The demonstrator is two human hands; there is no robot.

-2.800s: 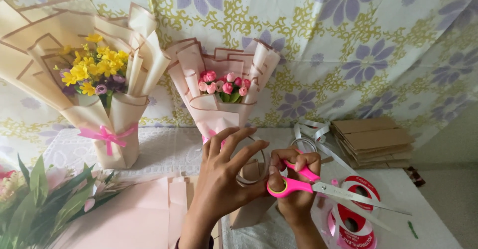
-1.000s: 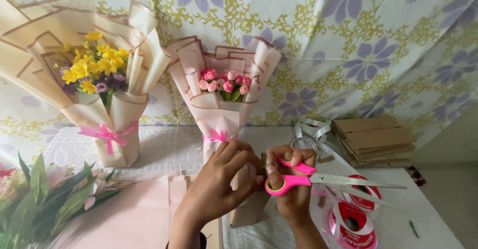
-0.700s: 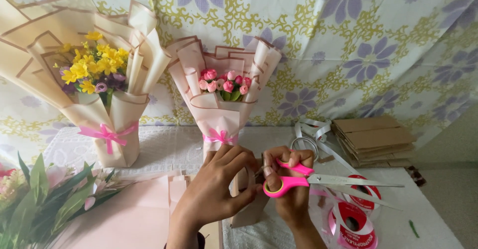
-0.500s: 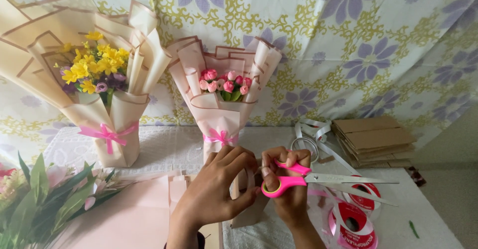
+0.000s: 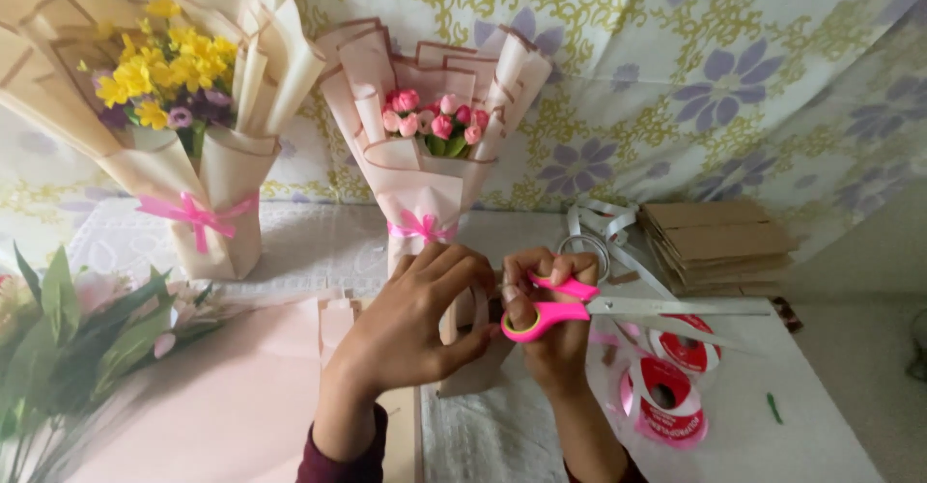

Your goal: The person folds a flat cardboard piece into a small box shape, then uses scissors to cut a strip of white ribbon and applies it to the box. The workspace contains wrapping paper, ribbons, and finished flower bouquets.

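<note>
Since the earlier frame, the left hand (image 5: 410,324) is curling its fingers closed beside the right hand (image 5: 550,338), which is gripping pink scissors (image 5: 618,309) pointing right. Just behind them is standing the pink bouquet (image 5: 430,145), with ribbon spools (image 5: 666,396) near right.

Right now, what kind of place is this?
Probably a home flower-wrapping table: two paper-wrapped bouquets, yellow and pink, stand against a flowery cloth backdrop, with pink ribbon rolls beside the right hand holding pink-handled scissors.

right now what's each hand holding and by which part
The right hand holds pink-handled scissors by the handle loops. The left hand pinches something small beside them; what it is cannot be told.
</note>
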